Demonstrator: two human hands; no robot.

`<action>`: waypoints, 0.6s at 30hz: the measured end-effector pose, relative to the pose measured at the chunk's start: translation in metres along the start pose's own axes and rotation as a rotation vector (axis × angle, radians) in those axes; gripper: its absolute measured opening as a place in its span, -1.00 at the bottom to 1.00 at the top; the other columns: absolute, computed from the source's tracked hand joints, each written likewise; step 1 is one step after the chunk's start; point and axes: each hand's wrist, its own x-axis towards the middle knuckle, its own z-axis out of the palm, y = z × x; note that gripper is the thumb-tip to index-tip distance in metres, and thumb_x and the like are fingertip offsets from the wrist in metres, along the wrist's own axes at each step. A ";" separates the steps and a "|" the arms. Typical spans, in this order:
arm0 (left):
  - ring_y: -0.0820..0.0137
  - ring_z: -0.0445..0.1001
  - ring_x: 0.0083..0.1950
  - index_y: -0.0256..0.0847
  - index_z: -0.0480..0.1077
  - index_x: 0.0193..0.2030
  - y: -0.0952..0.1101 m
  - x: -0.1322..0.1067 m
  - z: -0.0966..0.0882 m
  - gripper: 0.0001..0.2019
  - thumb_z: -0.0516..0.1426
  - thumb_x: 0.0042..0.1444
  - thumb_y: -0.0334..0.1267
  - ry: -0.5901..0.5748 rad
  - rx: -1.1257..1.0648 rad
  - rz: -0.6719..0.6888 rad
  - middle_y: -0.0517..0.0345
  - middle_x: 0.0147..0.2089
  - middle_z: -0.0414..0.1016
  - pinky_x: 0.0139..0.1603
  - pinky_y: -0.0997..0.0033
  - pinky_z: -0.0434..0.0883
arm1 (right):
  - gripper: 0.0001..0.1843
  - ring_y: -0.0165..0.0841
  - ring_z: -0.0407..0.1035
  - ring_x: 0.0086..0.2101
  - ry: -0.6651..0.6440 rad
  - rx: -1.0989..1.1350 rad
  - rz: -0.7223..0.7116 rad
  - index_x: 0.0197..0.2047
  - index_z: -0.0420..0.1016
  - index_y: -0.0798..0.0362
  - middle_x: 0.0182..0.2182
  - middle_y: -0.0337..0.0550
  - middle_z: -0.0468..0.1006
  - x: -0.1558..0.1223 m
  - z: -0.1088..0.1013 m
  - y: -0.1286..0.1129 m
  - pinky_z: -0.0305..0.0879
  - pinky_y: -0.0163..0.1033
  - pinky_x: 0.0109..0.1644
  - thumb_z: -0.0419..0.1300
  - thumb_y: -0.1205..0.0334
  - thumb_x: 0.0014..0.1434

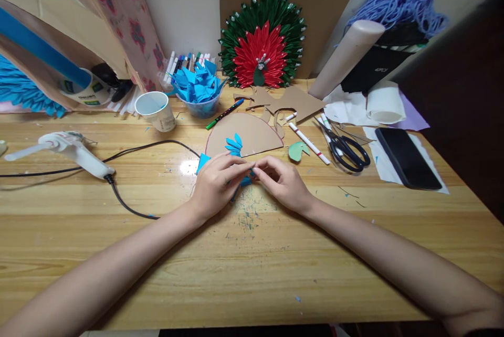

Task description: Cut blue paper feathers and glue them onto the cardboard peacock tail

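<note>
Blue petals (233, 144), slim, pointed, fanned out

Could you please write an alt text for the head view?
A person's left hand and right hand meet at the fingertips above a wooden table, near blue petal shapes and a rounded cardboard piece. A glue gun lies left, scissors and phone right; a red and green craft stands behind.
</note>
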 end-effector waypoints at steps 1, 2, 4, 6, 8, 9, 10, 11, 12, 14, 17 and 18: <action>0.43 0.45 -0.24 -0.13 0.44 -0.09 -0.002 -0.001 0.001 -0.80 0.11 0.16 -0.36 0.024 0.032 0.045 0.09 -0.23 0.53 -0.13 0.31 0.40 | -0.91 -0.44 0.40 -0.37 -0.006 0.004 0.003 -0.25 0.40 0.06 -0.35 -0.20 0.51 0.000 0.000 0.000 0.35 -0.32 -0.31 0.08 0.26 0.23; 0.44 0.44 -0.27 -0.13 0.44 -0.09 -0.003 -0.001 0.002 -0.81 0.12 0.15 -0.36 0.047 0.056 0.076 0.11 -0.25 0.53 -0.11 0.28 0.41 | -0.90 -0.43 0.40 -0.36 -0.010 0.004 0.008 -0.25 0.40 0.06 -0.35 -0.19 0.51 0.000 0.000 -0.001 0.34 -0.31 -0.30 0.08 0.25 0.23; 0.47 0.43 -0.30 -0.13 0.43 -0.10 -0.005 -0.002 0.003 -0.81 0.12 0.15 -0.37 0.070 0.074 0.108 0.14 -0.28 0.51 -0.05 0.24 0.41 | -0.89 -0.42 0.39 -0.37 -0.010 -0.012 0.022 -0.25 0.40 0.05 -0.36 -0.18 0.50 0.000 -0.001 0.000 0.33 -0.31 -0.32 0.08 0.23 0.23; 0.48 0.42 -0.29 -0.13 0.42 -0.08 -0.006 -0.002 0.004 -0.80 0.12 0.15 -0.37 0.064 0.082 0.119 0.15 -0.28 0.49 0.00 0.22 0.39 | -0.89 -0.42 0.37 -0.38 -0.003 -0.025 0.034 -0.26 0.40 0.05 -0.37 -0.19 0.49 0.000 -0.001 0.000 0.30 -0.31 -0.34 0.09 0.22 0.23; 0.47 0.41 -0.28 -0.13 0.40 -0.06 -0.006 -0.003 0.004 -0.79 0.12 0.15 -0.37 0.059 0.109 0.128 0.15 -0.28 0.48 0.00 0.22 0.39 | -0.88 -0.43 0.36 -0.39 -0.005 -0.017 0.047 -0.27 0.40 0.05 -0.38 -0.19 0.47 0.000 -0.001 0.001 0.29 -0.31 -0.35 0.09 0.21 0.23; 0.46 0.40 -0.28 -0.13 0.40 -0.06 -0.005 -0.003 0.004 -0.78 0.11 0.16 -0.37 0.057 0.129 0.135 0.15 -0.29 0.47 -0.03 0.24 0.39 | -0.88 -0.43 0.36 -0.39 -0.007 -0.005 0.051 -0.27 0.39 0.05 -0.38 -0.19 0.47 0.000 -0.002 0.001 0.29 -0.31 -0.35 0.08 0.21 0.23; 0.45 0.39 -0.27 -0.14 0.39 -0.05 -0.005 -0.003 0.003 -0.78 0.10 0.16 -0.37 0.055 0.151 0.140 0.14 -0.29 0.47 -0.07 0.27 0.39 | -0.88 -0.43 0.35 -0.39 -0.011 0.007 0.054 -0.27 0.39 0.05 -0.38 -0.20 0.46 0.001 -0.002 0.001 0.29 -0.31 -0.35 0.08 0.21 0.23; 0.43 0.39 -0.27 -0.14 0.39 -0.04 -0.005 -0.003 0.003 -0.78 0.10 0.17 -0.37 0.049 0.171 0.144 0.13 -0.29 0.47 -0.12 0.30 0.39 | -0.88 -0.44 0.35 -0.40 -0.014 0.018 0.056 -0.27 0.39 0.05 -0.39 -0.20 0.46 0.001 -0.002 0.001 0.29 -0.32 -0.35 0.08 0.21 0.23; 0.42 0.38 -0.26 -0.15 0.39 -0.04 -0.005 -0.003 0.003 -0.78 0.09 0.17 -0.36 0.042 0.186 0.145 0.12 -0.29 0.47 -0.17 0.34 0.38 | -0.88 -0.44 0.35 -0.40 -0.016 0.028 0.058 -0.28 0.39 0.05 -0.39 -0.21 0.46 0.001 -0.002 0.000 0.28 -0.32 -0.35 0.09 0.21 0.23; 0.41 0.37 -0.26 -0.18 0.38 -0.04 -0.004 -0.004 0.003 -0.79 0.07 0.19 -0.36 0.025 0.198 0.140 0.10 -0.29 0.47 -0.24 0.37 0.36 | -0.88 -0.45 0.36 -0.40 -0.017 0.057 0.062 -0.28 0.39 0.05 -0.39 -0.21 0.45 0.001 -0.002 0.000 0.28 -0.33 -0.36 0.09 0.21 0.23; 0.41 0.36 -0.28 -0.22 0.40 -0.07 -0.003 -0.004 0.003 -0.81 0.06 0.20 -0.35 0.002 0.187 0.108 0.08 -0.30 0.47 -0.27 0.38 0.34 | -0.89 -0.46 0.38 -0.41 -0.008 0.120 0.079 -0.28 0.37 0.04 -0.39 -0.23 0.44 0.001 -0.002 0.000 0.31 -0.33 -0.37 0.10 0.19 0.22; 0.41 0.36 -0.29 -0.22 0.41 -0.08 -0.003 -0.004 0.003 -0.82 0.06 0.20 -0.35 -0.004 0.185 0.093 0.07 -0.30 0.47 -0.28 0.38 0.33 | -0.90 -0.45 0.39 -0.41 0.002 0.135 0.086 -0.27 0.36 0.04 -0.39 -0.23 0.44 0.001 -0.002 0.001 0.32 -0.33 -0.37 0.12 0.19 0.20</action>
